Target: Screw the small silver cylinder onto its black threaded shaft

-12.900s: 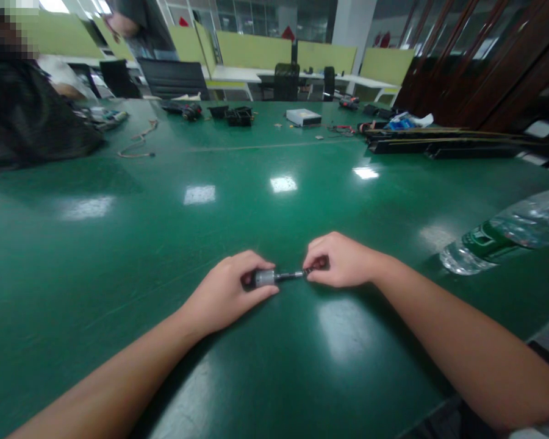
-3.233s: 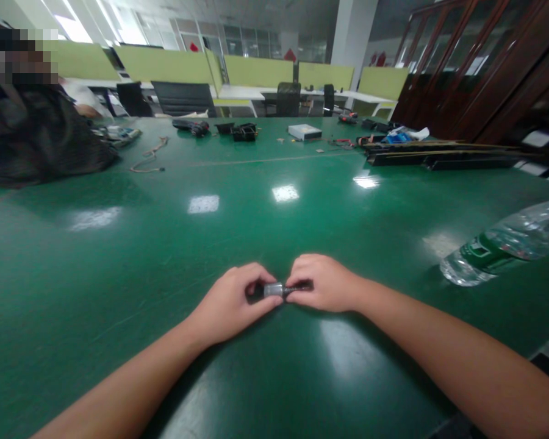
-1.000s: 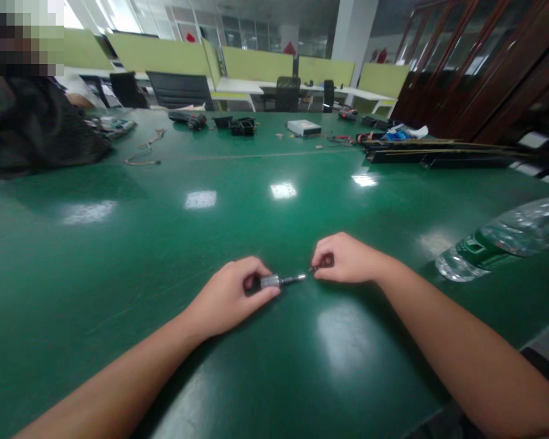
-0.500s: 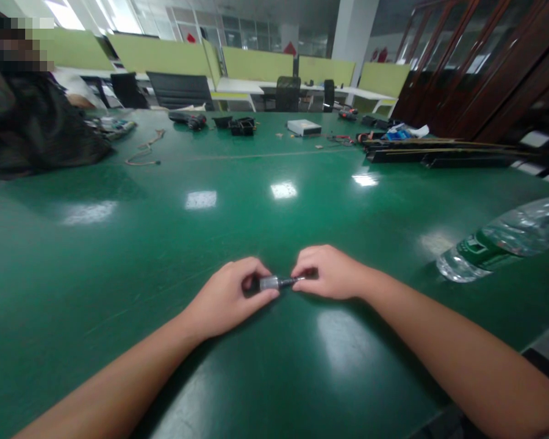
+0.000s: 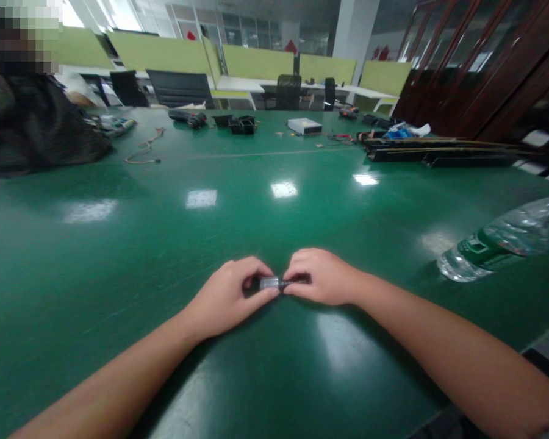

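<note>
A small grey, partly see-through cylinder [image 5: 269, 283] with a narrow dark stem [image 5: 282, 283] lies level just above the green tabletop [image 5: 274, 378]. My left hand [image 5: 231, 297] is closed on the cylinder, thumb below and index finger above. From the other side, my right hand [image 5: 322, 275] pinches the stem close to the cylinder. Its thumb and fingertips hide most of the stem. The two hands' fingertips are almost touching. What kind of thing the cylinder is, I cannot make out.
A clear bottle with a green label [image 5: 489, 250] lies on its side at right. A dark bag [image 5: 41, 128] stands far left, near a person. Along the far edge are a cable [image 5: 146, 146], a white box [image 5: 304, 126] and black strips [image 5: 439, 152].
My right hand has slid left along the stem to the cylinder, so less of the stem shows. My left hand has stayed in place.
</note>
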Motion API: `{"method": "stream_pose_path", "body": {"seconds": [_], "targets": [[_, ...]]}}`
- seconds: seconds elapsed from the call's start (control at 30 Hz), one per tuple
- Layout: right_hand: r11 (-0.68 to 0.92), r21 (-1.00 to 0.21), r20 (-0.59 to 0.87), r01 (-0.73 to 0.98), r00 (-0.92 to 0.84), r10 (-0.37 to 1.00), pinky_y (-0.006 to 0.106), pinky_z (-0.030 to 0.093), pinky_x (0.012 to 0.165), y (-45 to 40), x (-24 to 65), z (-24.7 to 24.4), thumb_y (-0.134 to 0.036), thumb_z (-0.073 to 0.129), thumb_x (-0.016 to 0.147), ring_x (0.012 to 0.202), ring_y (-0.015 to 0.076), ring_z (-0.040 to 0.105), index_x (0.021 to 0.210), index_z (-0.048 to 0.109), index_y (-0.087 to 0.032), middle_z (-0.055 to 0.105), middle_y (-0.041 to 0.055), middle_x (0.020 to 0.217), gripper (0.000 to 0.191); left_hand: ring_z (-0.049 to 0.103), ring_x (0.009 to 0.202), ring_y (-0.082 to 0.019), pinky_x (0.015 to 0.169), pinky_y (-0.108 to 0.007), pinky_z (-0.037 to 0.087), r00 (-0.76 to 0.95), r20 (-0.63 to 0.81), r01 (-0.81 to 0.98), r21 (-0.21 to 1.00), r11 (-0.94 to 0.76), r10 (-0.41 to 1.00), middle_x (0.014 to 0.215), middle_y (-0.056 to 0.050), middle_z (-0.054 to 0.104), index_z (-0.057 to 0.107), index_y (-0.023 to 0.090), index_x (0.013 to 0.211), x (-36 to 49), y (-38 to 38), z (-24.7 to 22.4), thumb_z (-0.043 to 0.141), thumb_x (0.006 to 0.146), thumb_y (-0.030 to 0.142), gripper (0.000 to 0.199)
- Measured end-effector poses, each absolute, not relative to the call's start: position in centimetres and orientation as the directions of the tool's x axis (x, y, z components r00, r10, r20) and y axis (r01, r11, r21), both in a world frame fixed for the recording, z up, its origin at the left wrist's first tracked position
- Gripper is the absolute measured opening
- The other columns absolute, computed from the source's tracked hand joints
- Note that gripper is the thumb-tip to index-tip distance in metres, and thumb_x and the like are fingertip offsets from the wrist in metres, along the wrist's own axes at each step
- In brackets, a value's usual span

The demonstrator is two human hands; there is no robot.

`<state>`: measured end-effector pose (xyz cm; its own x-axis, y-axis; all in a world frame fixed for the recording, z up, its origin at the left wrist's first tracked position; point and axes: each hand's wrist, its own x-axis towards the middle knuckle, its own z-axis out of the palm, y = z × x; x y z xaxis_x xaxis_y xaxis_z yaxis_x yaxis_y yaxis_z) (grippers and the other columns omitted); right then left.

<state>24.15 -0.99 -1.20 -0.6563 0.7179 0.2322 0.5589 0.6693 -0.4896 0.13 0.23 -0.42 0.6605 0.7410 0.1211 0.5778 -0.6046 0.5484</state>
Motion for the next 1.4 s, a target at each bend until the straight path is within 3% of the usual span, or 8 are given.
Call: {"method": "stream_pose_path", "body": {"seconds": [1.4], "targets": [[0.682, -0.459, 0.229, 0.569, -0.666, 0.710, 0.029, 0.046, 0.077, -1.20, 25.02, -0.68, -0.023, 0.072, 0.082, 0.079, 0.0167, 0.062, 0.083, 0.074, -0.015, 0.070, 0.0043, 0.081, 0.008, 0.058, 0.070, -0.017, 0.065, -0.028, 0.041, 0.631, 0.121, 0.601, 0.548, -0.582, 0.766, 0.079, 0.000, 0.066, 0.070, 0.021, 0.092, 0.24, 0.16, -0.43, 0.068, 0.086, 0.044, 0.024]]}}
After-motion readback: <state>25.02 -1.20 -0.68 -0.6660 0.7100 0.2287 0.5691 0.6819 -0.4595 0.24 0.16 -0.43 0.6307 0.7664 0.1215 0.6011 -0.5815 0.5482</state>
